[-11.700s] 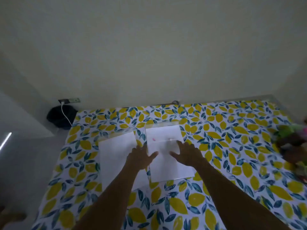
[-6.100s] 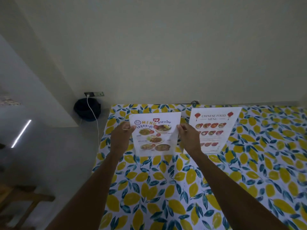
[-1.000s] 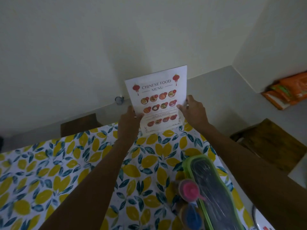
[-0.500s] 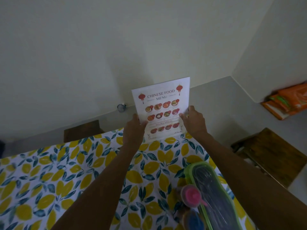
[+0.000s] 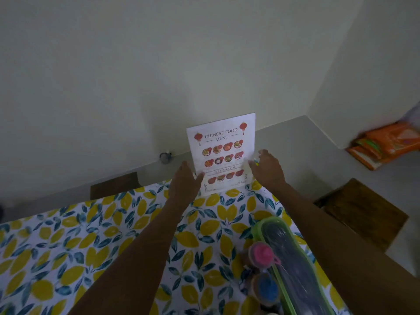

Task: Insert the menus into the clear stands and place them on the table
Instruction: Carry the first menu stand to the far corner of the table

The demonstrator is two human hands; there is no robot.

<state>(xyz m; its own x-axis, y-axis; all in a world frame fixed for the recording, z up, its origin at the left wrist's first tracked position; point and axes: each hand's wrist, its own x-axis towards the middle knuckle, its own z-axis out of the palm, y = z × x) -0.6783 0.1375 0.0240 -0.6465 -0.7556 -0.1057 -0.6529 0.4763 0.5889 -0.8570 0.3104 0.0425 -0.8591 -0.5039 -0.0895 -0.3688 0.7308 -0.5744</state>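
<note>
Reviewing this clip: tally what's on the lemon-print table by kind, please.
Menu in clear stand: 1, upright at the far edge, with the left hand and right hand at its sides.
Green-rimmed container: 1
Pink-lidded jar: 1
Blue-lidded jar: 1
Total: 4

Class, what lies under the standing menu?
The lemon-print tablecloth on the table's far edge lies under the menu. The stand's base and the tabletop are hidden.
</note>
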